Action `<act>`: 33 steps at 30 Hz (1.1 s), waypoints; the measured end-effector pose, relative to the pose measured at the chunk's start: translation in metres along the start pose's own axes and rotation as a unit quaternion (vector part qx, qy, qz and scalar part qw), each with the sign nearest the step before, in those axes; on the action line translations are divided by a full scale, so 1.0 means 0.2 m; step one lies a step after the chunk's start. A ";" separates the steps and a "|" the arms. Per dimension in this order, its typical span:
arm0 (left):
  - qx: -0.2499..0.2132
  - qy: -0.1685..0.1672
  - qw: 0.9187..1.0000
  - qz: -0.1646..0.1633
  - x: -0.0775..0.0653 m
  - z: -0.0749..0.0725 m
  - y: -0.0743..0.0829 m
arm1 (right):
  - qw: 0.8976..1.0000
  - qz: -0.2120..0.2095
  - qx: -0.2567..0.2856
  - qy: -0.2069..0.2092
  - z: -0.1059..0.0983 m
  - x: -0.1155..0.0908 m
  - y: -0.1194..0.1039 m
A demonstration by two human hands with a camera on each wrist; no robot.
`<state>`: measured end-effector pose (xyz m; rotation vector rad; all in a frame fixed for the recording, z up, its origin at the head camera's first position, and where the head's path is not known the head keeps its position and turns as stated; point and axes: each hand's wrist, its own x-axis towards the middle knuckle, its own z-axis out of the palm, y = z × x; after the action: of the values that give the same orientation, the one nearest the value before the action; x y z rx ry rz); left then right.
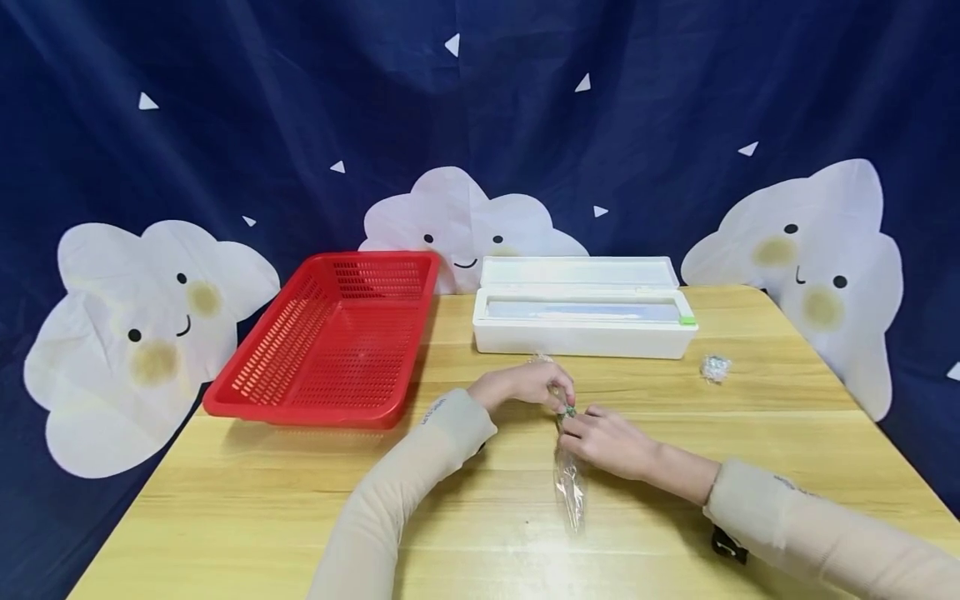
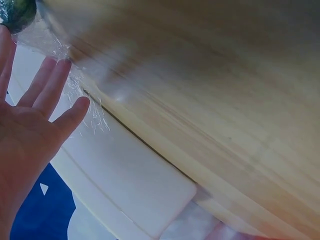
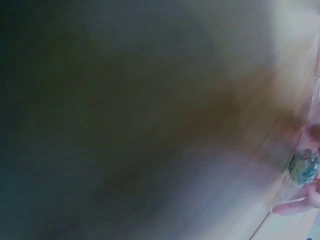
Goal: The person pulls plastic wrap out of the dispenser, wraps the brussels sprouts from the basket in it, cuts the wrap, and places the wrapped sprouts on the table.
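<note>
A small round dark-green thing in clear plastic film is between my hands, above the middle of the table. My left hand pinches it from the far left side; in the left wrist view the other fingers spread over loose film. From the near right, my right hand holds the wrapped green thing, its fingertips partly hidden. A long strip of clear film hangs down toward the table's near side. The right wrist view is mostly dark and blurred, with the green thing at its right edge.
Behind my hands stands a long white box with its lid raised and a green piece at its right end. A red perforated basket stands to the left. Another small film-wrapped ball lies right of the box on the wooden table.
</note>
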<state>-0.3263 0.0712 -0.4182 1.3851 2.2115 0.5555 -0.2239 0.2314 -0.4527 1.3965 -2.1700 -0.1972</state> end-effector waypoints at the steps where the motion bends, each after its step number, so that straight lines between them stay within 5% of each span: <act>1: 0.002 0.001 1.000 0.002 0.00 0.00 0.00 | 1.000 -0.008 -0.005 0.012 0.00 0.00 0.01; 4: 0.003 0.003 1.000 0.008 0.00 0.00 0.00 | 0.999 0.000 0.008 0.050 0.01 -0.01 0.02; 7: -0.003 0.003 1.000 0.014 0.00 0.01 0.00 | 0.992 0.066 0.080 0.073 0.02 -0.02 0.02; 12: 0.003 0.013 1.000 0.021 0.00 0.01 -0.01 | 0.949 0.222 0.209 0.075 0.00 0.00 -0.01; 15: 0.014 0.019 0.999 0.032 0.01 0.01 -0.01 | 0.894 0.323 0.304 0.061 -0.01 0.01 -0.02; 19: -0.002 0.029 0.998 0.049 0.00 0.02 -0.01 | 0.798 0.442 0.406 0.058 -0.02 0.03 -0.02; 25: -0.023 0.038 0.999 0.021 0.00 0.04 -0.01 | 0.696 0.541 0.469 0.052 -0.01 0.05 -0.02; 29: 0.010 0.065 0.998 -0.011 0.00 0.04 -0.02 | 0.646 0.568 0.507 0.056 0.00 0.05 -0.03; 33: 0.062 0.137 0.989 -0.004 -0.06 0.01 -0.01 | 0.618 0.571 0.538 0.049 0.01 0.08 -0.02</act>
<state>-0.3225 0.0602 -0.4199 1.4324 2.5056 0.6485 -0.2267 0.2154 -0.4507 0.0367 -2.6284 1.8253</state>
